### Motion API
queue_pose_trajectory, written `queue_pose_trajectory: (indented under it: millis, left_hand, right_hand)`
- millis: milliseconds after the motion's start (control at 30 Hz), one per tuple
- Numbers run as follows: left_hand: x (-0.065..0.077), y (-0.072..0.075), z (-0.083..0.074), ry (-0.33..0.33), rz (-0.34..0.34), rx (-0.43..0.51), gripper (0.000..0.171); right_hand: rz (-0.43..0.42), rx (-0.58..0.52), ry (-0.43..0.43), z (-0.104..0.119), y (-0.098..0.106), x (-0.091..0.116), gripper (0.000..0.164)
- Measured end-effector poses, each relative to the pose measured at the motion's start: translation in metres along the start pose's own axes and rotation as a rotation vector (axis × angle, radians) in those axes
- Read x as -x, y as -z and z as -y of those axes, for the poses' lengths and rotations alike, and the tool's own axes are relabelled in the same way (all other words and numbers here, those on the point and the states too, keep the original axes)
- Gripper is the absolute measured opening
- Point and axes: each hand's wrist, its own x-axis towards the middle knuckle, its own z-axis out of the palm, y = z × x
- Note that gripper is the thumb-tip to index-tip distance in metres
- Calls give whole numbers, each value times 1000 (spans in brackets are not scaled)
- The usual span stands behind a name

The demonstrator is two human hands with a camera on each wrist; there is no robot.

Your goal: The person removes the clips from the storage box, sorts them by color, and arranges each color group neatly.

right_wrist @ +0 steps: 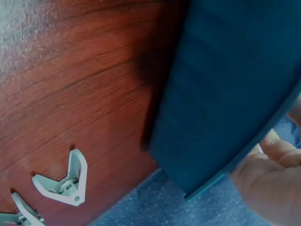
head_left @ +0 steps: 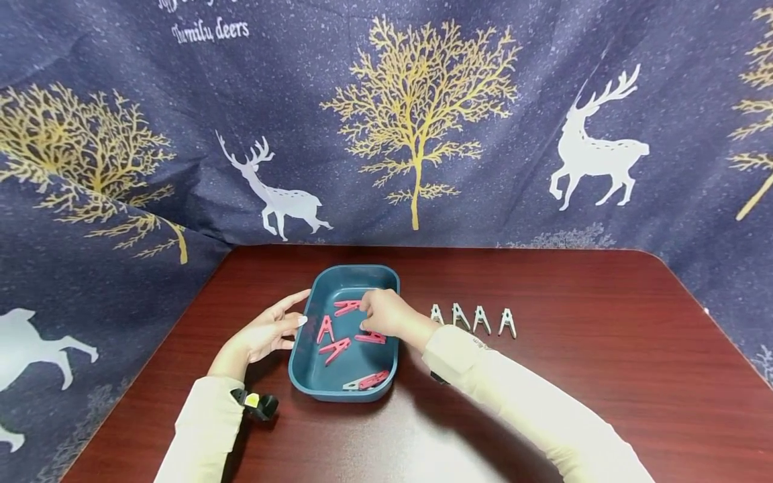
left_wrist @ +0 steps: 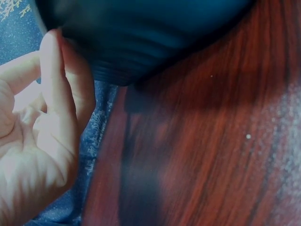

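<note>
A blue rectangular basin [head_left: 344, 397] sits on the table with several pink clothespins [head_left: 335, 350] spread inside. At its near end, a white clothespin [head_left: 351, 386] lies against a pink one. My left hand [head_left: 266, 334] is at the basin's left side, fingers extended; in the left wrist view a fingertip touches the rim. My right hand [head_left: 389, 314] reaches over the right rim into the basin, its fingers bent and pointing down between two pink clothespins. Whether anything is between those fingertips is hidden; in the right wrist view the basin wall covers much of the hand.
Several white clothespins [head_left: 480, 320] stand in a row on the reddish-brown wooden table [head_left: 604, 349], right of the basin. A dark blue cloth [head_left: 471, 201] printed with deer and trees hangs behind the table.
</note>
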Motion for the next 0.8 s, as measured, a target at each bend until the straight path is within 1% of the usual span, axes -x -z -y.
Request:
queue_pose_trajectory:
  millis: [100,267,367,467,567,667,800]
  left_hand:
    - [0,0,0,1,0,1,67]
    - [0,0,0,-3,0,-1,65]
    - [0,0,-1,-5,0,-1,65]
    - [1,0,-1,-7,2,-3,65]
    - [1,0,-1,-4,-5,-11,65]
    - [1,-1,-2,3,-14,-22,65]
    - [1,-2,-2,7,-13,-26,66]
  right_hand:
    - [18,100,6,3,-4,0,31]
    - [18,266,41,4,-10,0,16]
    - [16,357,32,3,-14,0,13]
    - [15,474,25,3,-18,1,9]
    - [16,590,19,3,-23,2,9]
    - [16,660,11,4,-26,3,12]
    - [17,699,-1,3,-29,3,12]
